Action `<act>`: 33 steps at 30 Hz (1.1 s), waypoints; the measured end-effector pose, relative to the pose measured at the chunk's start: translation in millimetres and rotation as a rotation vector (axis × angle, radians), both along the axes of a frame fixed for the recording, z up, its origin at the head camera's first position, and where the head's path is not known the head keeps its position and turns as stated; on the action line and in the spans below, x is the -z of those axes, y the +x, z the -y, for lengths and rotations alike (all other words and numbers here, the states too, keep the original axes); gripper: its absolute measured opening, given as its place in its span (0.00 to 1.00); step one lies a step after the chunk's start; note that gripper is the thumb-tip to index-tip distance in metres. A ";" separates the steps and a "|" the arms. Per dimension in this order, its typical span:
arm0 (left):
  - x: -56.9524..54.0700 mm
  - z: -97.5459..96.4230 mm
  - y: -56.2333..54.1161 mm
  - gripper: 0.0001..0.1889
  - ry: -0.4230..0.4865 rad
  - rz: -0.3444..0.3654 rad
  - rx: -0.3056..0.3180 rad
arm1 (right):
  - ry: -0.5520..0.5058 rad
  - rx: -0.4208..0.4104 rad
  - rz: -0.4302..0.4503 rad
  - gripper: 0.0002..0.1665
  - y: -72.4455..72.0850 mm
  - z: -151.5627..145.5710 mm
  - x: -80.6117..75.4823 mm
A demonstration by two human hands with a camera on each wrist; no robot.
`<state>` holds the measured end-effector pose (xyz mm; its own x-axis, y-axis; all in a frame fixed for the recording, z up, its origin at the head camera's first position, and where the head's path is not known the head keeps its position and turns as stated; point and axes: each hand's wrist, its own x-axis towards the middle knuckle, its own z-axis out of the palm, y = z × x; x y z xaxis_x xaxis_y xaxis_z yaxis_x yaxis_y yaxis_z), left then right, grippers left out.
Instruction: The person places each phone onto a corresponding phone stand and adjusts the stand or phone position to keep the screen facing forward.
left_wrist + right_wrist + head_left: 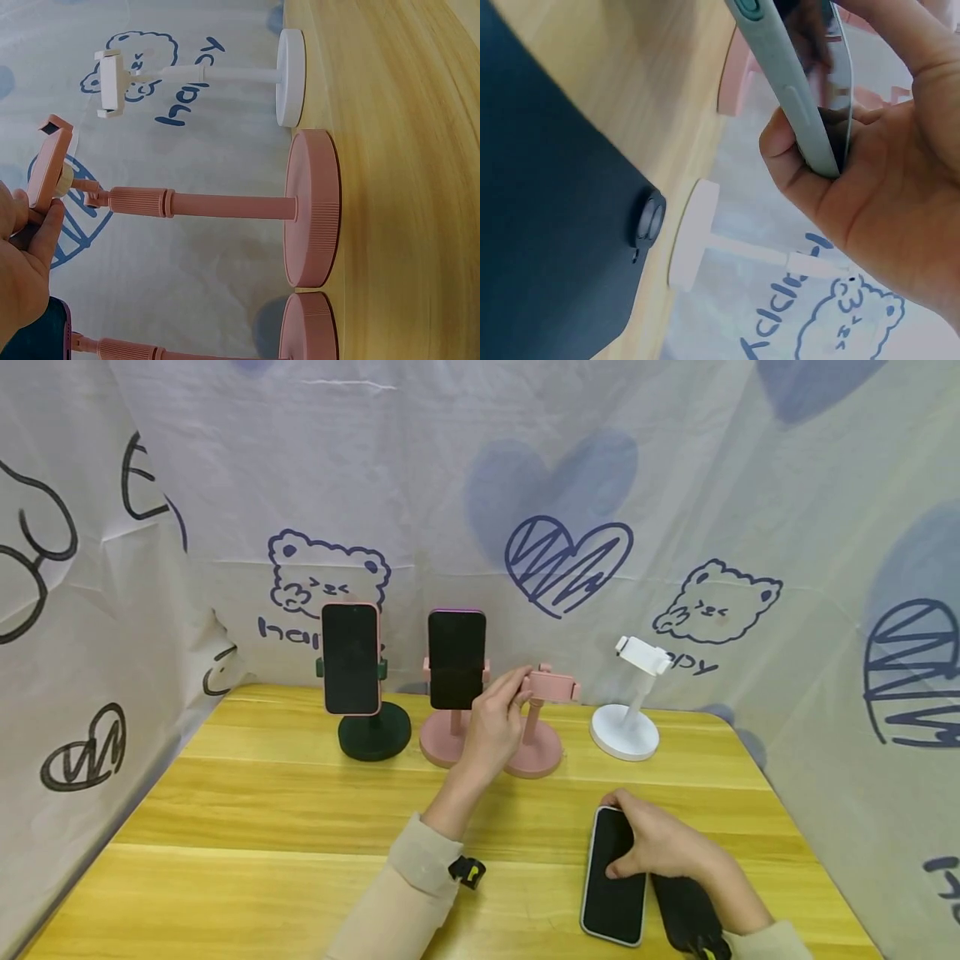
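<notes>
My left hand (491, 731) pinches the left end of the holder on a pink phone stand (553, 687), fingers behind and thumb in front; the left wrist view shows the thumb and fingers (46, 234) around that end. The holder is tilted back, with no phone in it. Lower right, my right hand (663, 845) grips a phone (613, 906) in a pale green case, thumb over the dark screen and fingers round the far edge. In the right wrist view this phone (799, 105) is tilted above the wooden table (622, 67).
A dark phone (684, 906) lies face down beside my right hand. A dark green stand (375, 732) and another pink stand (442, 747) at the back left each hold an upright phone. A white stand (625, 733) stands back right. Printed cloth (442, 510) hangs behind.
</notes>
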<state>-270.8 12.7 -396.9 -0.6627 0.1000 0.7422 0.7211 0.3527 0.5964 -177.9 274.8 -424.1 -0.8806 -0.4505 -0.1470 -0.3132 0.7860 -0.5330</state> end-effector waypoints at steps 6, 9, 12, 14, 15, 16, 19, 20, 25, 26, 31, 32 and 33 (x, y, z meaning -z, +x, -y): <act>-0.2 0.5 2.8 0.19 0.018 0.039 -0.003 | -0.080 0.033 0.040 0.49 2.4 1.8 -4.9; -1.2 1.1 4.7 0.19 0.026 0.055 -0.004 | -0.112 0.041 0.006 0.48 2.6 3.7 -5.2; -2.0 1.4 6.2 0.19 0.036 0.069 0.010 | -0.165 0.058 -0.025 0.47 2.6 6.8 -5.2; -2.7 1.5 7.7 0.21 0.048 0.080 0.027 | -0.226 0.075 -0.038 0.47 2.6 9.1 -5.4; -3.0 1.7 8.7 0.21 0.054 0.089 0.032 | -0.260 0.086 -0.038 0.47 2.7 10.4 -5.9; -3.2 1.9 9.9 0.22 0.054 0.100 0.032 | -0.292 0.103 -0.040 0.47 2.8 12.0 -6.2; -3.9 2.5 15.2 0.25 0.041 0.119 0.012 | -0.377 0.143 -0.068 0.48 2.3 16.3 -8.1; -4.1 2.7 17.2 0.26 0.034 0.121 0.002 | -0.398 0.155 -0.079 0.48 1.9 17.8 -8.2; -4.6 3.6 26.9 0.27 0.018 0.059 -0.026 | -0.438 0.231 -0.193 0.48 -0.9 27.6 -7.2; -4.3 3.8 28.6 0.27 0.021 0.038 -0.026 | -0.444 0.254 -0.212 0.49 -1.5 30.3 -7.5; -0.7 5.9 35.0 0.23 0.034 -0.093 -0.034 | -0.456 0.377 -0.286 0.50 -5.4 45.4 -13.3; -0.1 6.6 35.9 0.22 0.038 -0.116 -0.031 | -0.465 0.394 -0.292 0.50 -6.2 48.6 -15.1; 0.6 7.5 36.3 0.20 0.040 -0.137 -0.023 | -0.474 0.409 -0.299 0.50 -7.2 51.6 -16.9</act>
